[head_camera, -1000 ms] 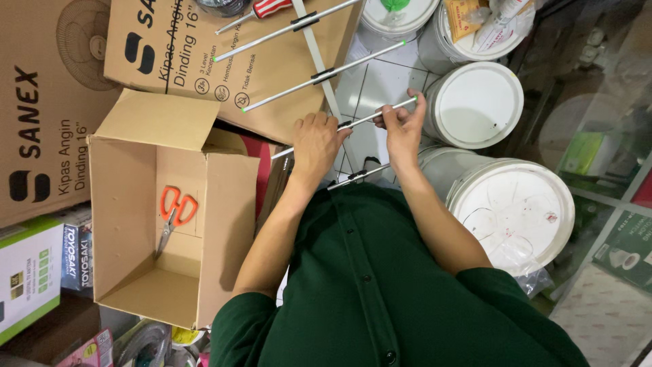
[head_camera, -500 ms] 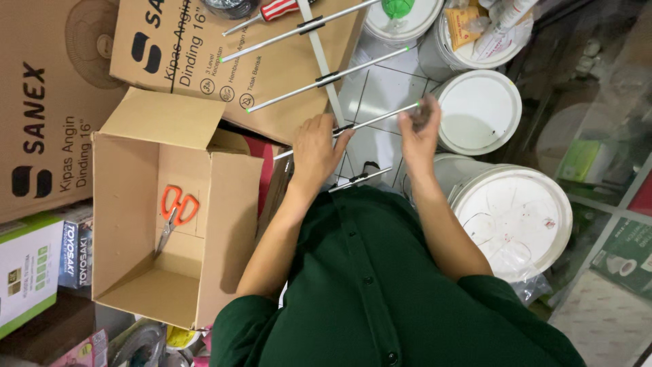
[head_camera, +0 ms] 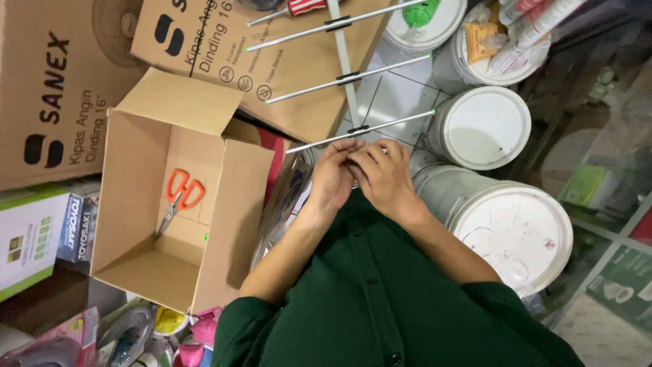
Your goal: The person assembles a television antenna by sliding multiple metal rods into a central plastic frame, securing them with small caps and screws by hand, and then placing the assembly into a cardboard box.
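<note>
A metal antenna (head_camera: 343,64) with a grey central bar and several thin cross rods lies across a printed cardboard box (head_camera: 224,47) and the tiled floor. My left hand (head_camera: 331,182) and my right hand (head_camera: 386,178) are pressed together at the near end of the bar, just below the nearest rod (head_camera: 401,121). Both sets of fingers curl around that end, which they hide. Green sleeves cover my upper arms.
An open cardboard box (head_camera: 234,204) at my left holds orange-handled scissors (head_camera: 178,197). White lidded buckets (head_camera: 506,234) stand at my right, and one (head_camera: 481,126) farther off. A red-handled screwdriver (head_camera: 299,8) lies on the printed box. Larger cartons (head_camera: 47,88) are stacked at the left.
My hands were apart, gripping the nearest rod on either side of the bar. They have come together at the bar's near end. The view has shifted slightly.
</note>
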